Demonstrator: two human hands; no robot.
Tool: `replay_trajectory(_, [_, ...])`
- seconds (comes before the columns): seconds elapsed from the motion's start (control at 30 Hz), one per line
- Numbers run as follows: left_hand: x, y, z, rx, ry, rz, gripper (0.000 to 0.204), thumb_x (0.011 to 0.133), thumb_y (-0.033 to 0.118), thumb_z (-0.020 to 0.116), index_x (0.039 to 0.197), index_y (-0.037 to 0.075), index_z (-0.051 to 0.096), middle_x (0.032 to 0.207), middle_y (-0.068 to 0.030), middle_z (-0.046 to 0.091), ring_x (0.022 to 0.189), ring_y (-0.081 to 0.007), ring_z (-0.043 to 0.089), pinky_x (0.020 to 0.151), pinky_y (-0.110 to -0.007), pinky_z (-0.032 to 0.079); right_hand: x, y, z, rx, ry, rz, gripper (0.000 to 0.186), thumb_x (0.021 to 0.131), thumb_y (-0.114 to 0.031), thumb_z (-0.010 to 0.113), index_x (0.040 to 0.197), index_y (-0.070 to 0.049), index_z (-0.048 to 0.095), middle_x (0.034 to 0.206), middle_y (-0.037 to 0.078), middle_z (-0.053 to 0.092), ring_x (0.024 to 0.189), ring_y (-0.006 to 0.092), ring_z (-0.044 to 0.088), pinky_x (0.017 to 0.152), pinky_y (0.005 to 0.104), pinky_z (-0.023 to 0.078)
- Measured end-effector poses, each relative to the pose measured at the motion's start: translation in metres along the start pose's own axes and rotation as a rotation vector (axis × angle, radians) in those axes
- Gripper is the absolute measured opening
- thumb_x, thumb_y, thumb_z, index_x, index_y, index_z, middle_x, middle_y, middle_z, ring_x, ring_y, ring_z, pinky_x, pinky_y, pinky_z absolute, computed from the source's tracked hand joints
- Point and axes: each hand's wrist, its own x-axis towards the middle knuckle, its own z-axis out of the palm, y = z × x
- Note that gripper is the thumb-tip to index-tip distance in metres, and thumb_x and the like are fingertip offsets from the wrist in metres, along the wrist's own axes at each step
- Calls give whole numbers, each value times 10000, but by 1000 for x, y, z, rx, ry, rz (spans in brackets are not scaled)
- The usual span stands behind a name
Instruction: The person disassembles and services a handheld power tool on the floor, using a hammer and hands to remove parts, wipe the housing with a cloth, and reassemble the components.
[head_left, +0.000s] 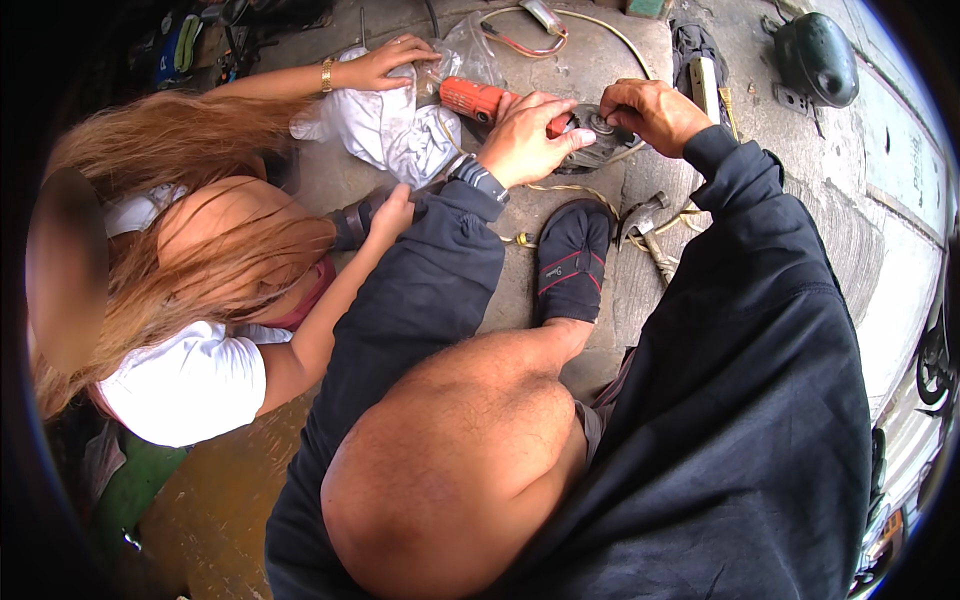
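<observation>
An orange-red angle grinder (470,98) lies on the ground ahead of me, its head pointing right. My left hand (527,138) is wrapped over the grinder near its head, the thumb stretched toward the disc side. My right hand (655,112) is closed, its fingertips pinched at the edge of the round metal centre (597,124) of the grinder's head. What sits between those fingertips is hidden. Dark material, perhaps a disc or guard, shows under the head. Left of the grinder is a crumpled white cloth (385,130), touched by another person's hand (385,65).
A person in a white shirt (190,385) crouches close at my left. Near my shoe (573,255) lies a hammer (645,215) among loose cables. Beyond are a clear plastic bag (468,50), a power strip (704,90) and a dark rounded metal tank (815,60).
</observation>
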Motion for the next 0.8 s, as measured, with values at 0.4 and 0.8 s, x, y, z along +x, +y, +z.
replay_trajectory(0.4, [0,-3,-1,4,-27,-2,621,891,497,685,1305,37,625,1188,-98,633,1138,-236,591,1101,-400,301,6,-4,-1,-47,-14,-36,134,848,-33,640,981,-30,628,931,158,681,914,366,664,815,429,526])
replay_trajectory(0.8, [5,0,-6,-27,-76,-59,504,918,409,662,1255,34,647,1268,-129,616,1206,-288,553,1097,-409,344,10,-3,-5,-65,-64,-62,163,835,-8,641,997,-28,622,945,151,672,898,360,666,806,424,529])
